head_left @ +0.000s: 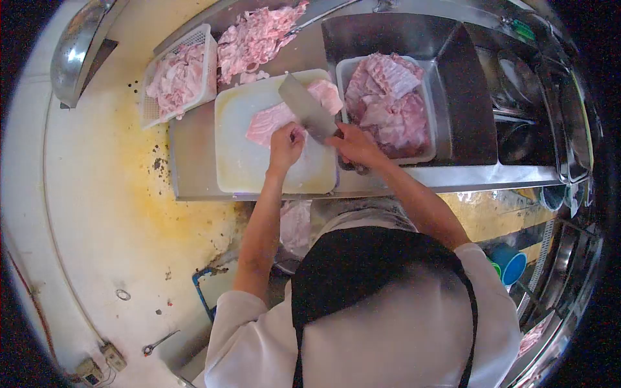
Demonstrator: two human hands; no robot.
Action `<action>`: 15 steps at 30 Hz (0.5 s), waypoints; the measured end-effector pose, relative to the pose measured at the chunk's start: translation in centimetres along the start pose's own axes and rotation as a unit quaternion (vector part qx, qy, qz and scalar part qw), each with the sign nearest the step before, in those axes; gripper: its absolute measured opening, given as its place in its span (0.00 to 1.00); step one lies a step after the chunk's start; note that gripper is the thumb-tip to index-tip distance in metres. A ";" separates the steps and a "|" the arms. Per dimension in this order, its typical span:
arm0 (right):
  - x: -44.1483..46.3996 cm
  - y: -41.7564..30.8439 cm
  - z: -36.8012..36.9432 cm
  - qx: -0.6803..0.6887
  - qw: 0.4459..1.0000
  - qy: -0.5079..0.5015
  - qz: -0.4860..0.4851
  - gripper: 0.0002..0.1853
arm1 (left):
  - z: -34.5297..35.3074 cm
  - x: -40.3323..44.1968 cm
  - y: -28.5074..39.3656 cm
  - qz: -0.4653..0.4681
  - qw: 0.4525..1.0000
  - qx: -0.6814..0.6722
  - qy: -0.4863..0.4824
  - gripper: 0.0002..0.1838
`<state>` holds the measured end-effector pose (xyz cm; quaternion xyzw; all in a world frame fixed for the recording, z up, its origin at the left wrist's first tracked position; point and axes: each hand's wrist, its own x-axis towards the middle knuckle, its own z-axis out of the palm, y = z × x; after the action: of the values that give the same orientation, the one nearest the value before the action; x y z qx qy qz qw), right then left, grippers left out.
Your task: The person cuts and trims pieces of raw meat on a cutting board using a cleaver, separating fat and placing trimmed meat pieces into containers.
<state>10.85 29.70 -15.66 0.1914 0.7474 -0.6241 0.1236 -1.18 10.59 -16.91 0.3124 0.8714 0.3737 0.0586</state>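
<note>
My right hand (pixel 356 145) is closed round the handle of a broad-bladed cleaver (pixel 304 103). Its blade slants up and left across a long pale-pink piece of meat (pixel 268 123), hiding the middle of it. That meat lies on a white cutting board (pixel 242 165). At the near edge of the meat, left of the cleaver, my left hand (pixel 286 145) is closed with curled fingers on the meat; the fingertips are partly hidden. Right of the board, a white tub (pixel 424 155) holds large reddish pieces of meat (pixel 391 107).
A white perforated basket (pixel 210 74) of pale meat stands at the counter's left end. Beyond the board lies a heap of meat trimmings (pixel 255 39). Metal sink basins (pixel 517 139) are on the right. Below the counter edge, more meat (pixel 296 223) shows.
</note>
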 end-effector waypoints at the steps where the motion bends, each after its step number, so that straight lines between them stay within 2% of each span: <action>1: 0.1 0.5 0.3 -0.003 1.000 -0.009 0.013 0.19 | 0.0 -0.1 0.0 -0.003 1.000 0.009 0.002 0.05; 2: 0.0 1.2 0.5 -0.007 0.999 -0.021 0.026 0.20 | 0.0 -0.4 -0.1 0.006 1.000 0.004 0.005 0.05; 5: -4.9 4.4 -0.2 -0.030 0.995 -0.060 -0.067 0.27 | -0.7 -1.0 -0.4 0.003 0.999 -0.032 0.020 0.05; 8: -8.9 3.8 -2.0 0.043 0.991 -0.116 0.053 0.25 | -1.4 -1.5 -1.0 -0.038 0.995 -0.088 0.019 0.06; 11: -7.4 3.6 -2.3 0.028 0.995 -0.100 -0.009 0.24 | -1.6 -1.8 -2.0 -0.058 0.993 -0.098 -0.007 0.07; 13: -3.9 3.0 -1.3 -0.020 0.996 -0.080 -0.016 0.24 | -1.6 -1.5 -1.7 -0.072 0.992 -0.101 -0.008 0.07; 15: -1.0 2.5 0.2 -0.032 0.997 -0.068 -0.019 0.24 | -1.6 -1.4 -1.9 -0.042 0.995 -0.093 -0.005 0.05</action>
<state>12.86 29.78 -17.50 0.1305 0.7604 -0.6137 0.1681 -1.57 7.81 -17.31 0.2707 0.8448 0.4490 0.1072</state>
